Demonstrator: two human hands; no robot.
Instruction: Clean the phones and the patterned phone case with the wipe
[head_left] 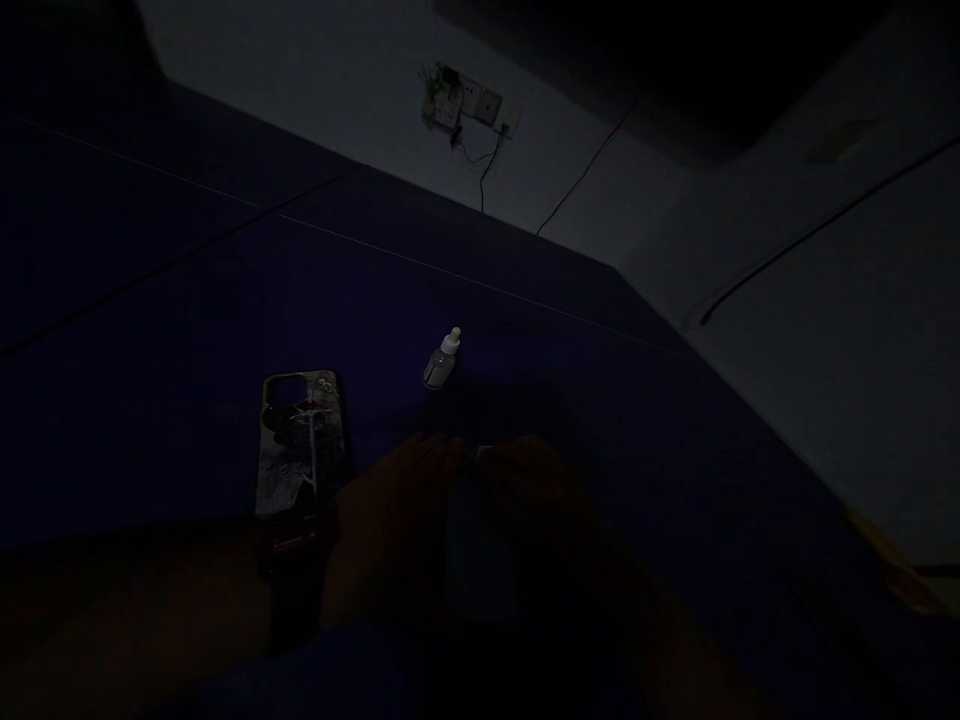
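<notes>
The picture is very dark. My left hand (pixel 409 495), with a dark watch (pixel 296 565) on its wrist, bends its fingers at the upper left edge of a flat, grey, rectangular slab (pixel 480 565). On the other side my right hand (pixel 536 480) closes its fingers near the slab's top edge, where a small pale piece (pixel 483 455) shows at the fingertips. Both hands' fingers are partly lost in shadow. A phone case (pixel 304 450) with a printed picture lies left of my left hand. Beyond the hands is a small dropper bottle (pixel 439 367) with a white top.
The surface (pixel 225 300) is dark blue, with a thin pale line across it. Power sockets (pixel 472 97) with plugs and cables are on the wall behind. A dark cable (pixel 825 225) runs along the right wall. Something yellowish (pixel 892 560) lies at the right edge.
</notes>
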